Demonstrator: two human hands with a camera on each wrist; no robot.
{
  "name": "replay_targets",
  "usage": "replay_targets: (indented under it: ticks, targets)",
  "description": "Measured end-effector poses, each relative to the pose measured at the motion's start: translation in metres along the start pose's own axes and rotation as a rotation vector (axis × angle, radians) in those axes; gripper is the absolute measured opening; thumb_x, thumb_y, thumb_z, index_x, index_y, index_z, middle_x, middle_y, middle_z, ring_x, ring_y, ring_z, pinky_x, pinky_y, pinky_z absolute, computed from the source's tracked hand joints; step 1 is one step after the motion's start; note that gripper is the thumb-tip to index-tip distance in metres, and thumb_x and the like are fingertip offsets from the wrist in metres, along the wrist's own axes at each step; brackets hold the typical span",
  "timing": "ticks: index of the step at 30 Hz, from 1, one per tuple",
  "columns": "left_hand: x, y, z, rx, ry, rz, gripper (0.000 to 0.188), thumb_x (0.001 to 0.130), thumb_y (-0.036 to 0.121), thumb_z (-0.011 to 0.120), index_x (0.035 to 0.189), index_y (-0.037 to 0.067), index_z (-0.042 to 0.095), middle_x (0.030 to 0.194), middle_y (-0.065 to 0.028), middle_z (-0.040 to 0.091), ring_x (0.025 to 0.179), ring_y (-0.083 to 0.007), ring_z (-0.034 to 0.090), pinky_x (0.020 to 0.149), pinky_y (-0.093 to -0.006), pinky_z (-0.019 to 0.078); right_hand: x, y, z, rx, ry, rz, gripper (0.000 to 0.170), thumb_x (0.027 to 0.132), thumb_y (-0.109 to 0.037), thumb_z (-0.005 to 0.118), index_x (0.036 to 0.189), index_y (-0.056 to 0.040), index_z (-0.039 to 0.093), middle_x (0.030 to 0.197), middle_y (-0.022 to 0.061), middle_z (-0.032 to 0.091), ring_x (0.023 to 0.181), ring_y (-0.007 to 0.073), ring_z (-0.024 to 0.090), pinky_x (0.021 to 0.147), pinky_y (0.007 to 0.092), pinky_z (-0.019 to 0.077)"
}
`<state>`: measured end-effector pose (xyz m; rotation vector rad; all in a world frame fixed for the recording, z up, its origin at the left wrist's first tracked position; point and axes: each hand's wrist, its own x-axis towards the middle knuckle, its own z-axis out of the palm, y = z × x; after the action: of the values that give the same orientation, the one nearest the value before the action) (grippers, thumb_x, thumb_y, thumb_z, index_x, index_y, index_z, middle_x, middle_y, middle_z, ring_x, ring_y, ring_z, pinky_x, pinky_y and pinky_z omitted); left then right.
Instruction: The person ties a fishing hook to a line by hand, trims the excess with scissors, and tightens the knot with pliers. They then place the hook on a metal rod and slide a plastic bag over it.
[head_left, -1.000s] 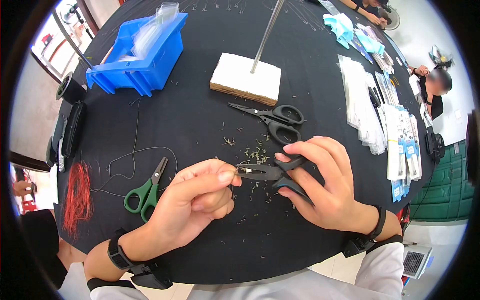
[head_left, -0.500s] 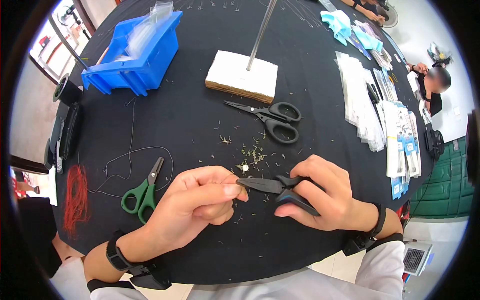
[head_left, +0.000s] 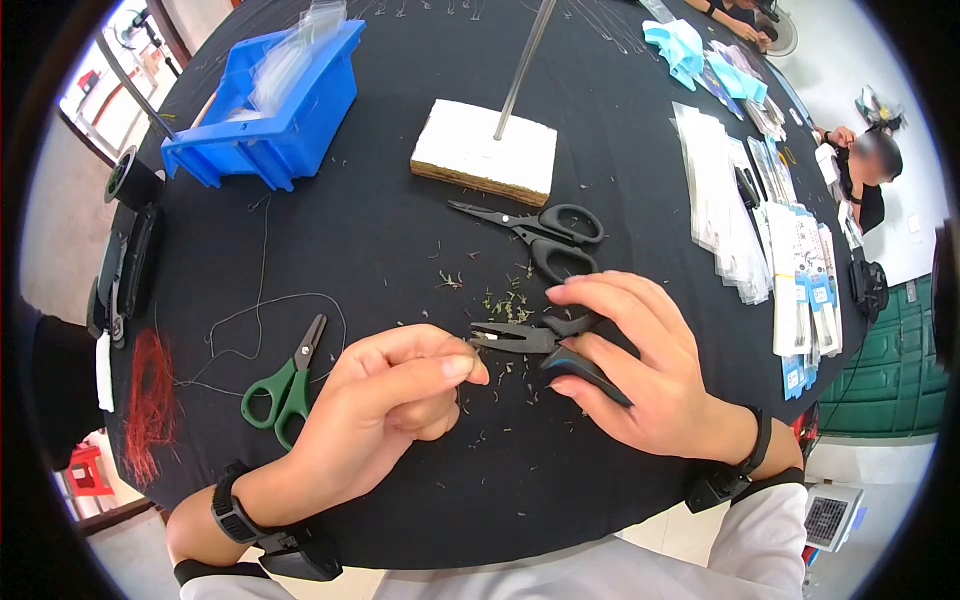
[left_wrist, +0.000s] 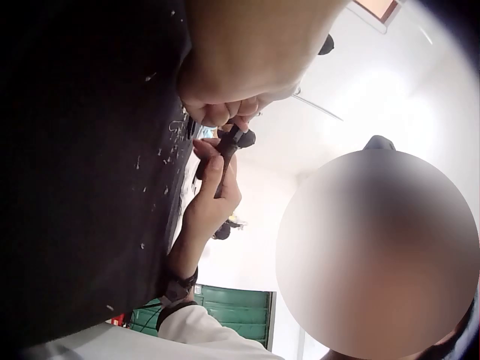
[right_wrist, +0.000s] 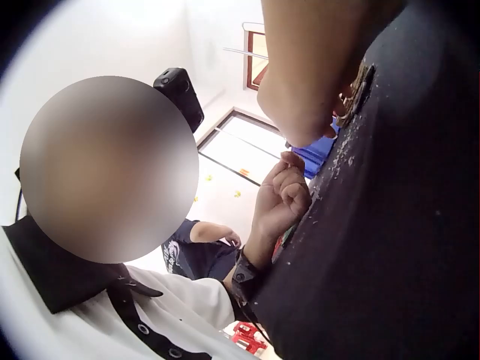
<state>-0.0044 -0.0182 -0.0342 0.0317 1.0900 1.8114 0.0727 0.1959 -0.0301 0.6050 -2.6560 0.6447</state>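
Note:
My left hand (head_left: 400, 385) pinches something thin and tiny between thumb and forefinger, mostly hidden; I cannot tell its kind. The other fingers curl into the palm. In my right hand (head_left: 650, 375) are black needle-nose pliers (head_left: 520, 340), their handles spread and their jaws parted. The tips of the pliers are right by the left fingertips. Below them, green and dark clippings (head_left: 508, 303) are strewn over the black cloth. The left wrist view shows the right hand (left_wrist: 210, 187) around the pliers' handles; the right wrist view shows the left hand (right_wrist: 281, 199) with curled fingers.
Black scissors (head_left: 535, 235) lie beyond the pliers, before a white block (head_left: 485, 150) holding a metal rod. Green-handled scissors (head_left: 285, 385), grey cord (head_left: 262, 310) and red threads (head_left: 150, 405) lie left. A blue bin (head_left: 310, 120) stands back left; packaging sleeves (head_left: 715, 200) lie right.
The pliers' jaws were closed at the left fingertips half a second ago and have now parted, as the right fingers spread with the handles. The left hand has shifted slightly left.

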Motion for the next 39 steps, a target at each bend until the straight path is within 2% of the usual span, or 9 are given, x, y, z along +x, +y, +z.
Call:
replay_targets:
  ticks: [4,10,22,31,39]
  targets:
    - [0.0007,-0.0014,-0.003,-0.055,0.0,0.014,0.013,0.089,0.013,0.053,0.086,0.0,0.056,0.049,0.0074,0.026,0.043,-0.0042,0.02,0.047,-0.024,0.0201,-0.0018,0.0015,-0.0006,0.024,0.022,0.027,0.032,0.065,-0.018,0.076,0.085,0.0017,0.062,0.115,0.0159,0.054,0.105,0.0327,0.052,0.088,0.0448,0.0418]
    - [0.0016,-0.001,-0.0061,-0.119,-0.028,0.013,0.015,0.09,0.014,0.053,0.09,-0.001,0.058,0.05,0.007,0.028,0.045,-0.0044,0.022,0.049,-0.0238,0.0223,-0.0023,0.0011,-0.0018,-0.011,-0.024,0.032,0.034,0.065,-0.021,0.076,0.088,0.0005,0.063,0.116,0.0154,0.053,0.107,0.0321,0.051,0.091,0.0456,0.0399]
    - [0.0009,-0.0015,-0.0072,-0.15,-0.06,0.013,0.015,0.09,0.014,0.052,0.091,0.0,0.058,0.05,0.0071,0.028,0.045,-0.0043,0.022,0.049,-0.0236,0.0225,-0.003,0.0005,0.0004,-0.008,0.028,0.025,0.034,0.063,-0.02,0.077,0.085,0.0006,0.063,0.109,0.0137,0.055,0.097,0.031,0.053,0.085,0.0442,0.0422]
    - [0.0008,-0.002,-0.0077,-0.114,-0.062,0.058,0.014,0.09,0.013,0.054,0.091,0.0,0.059,0.05,0.0072,0.029,0.045,-0.0039,0.023,0.049,-0.0236,0.0225,-0.0026,-0.0003,-0.0011,-0.017,0.006,0.036,0.033,0.063,-0.02,0.077,0.085,0.0006,0.064,0.109,0.0143,0.055,0.1,0.0309,0.053,0.088,0.0454,0.0414]
    - [0.0009,-0.001,-0.0034,-0.038,-0.027,0.07,0.013,0.09,0.014,0.051,0.087,0.002,0.055,0.05,0.0076,0.026,0.044,-0.0045,0.02,0.047,-0.024,0.0199,-0.0027,0.0,-0.0015,0.01,0.009,0.012,0.032,0.063,-0.02,0.078,0.084,0.0004,0.064,0.102,0.0121,0.058,0.095,0.0284,0.054,0.088,0.0455,0.0419]
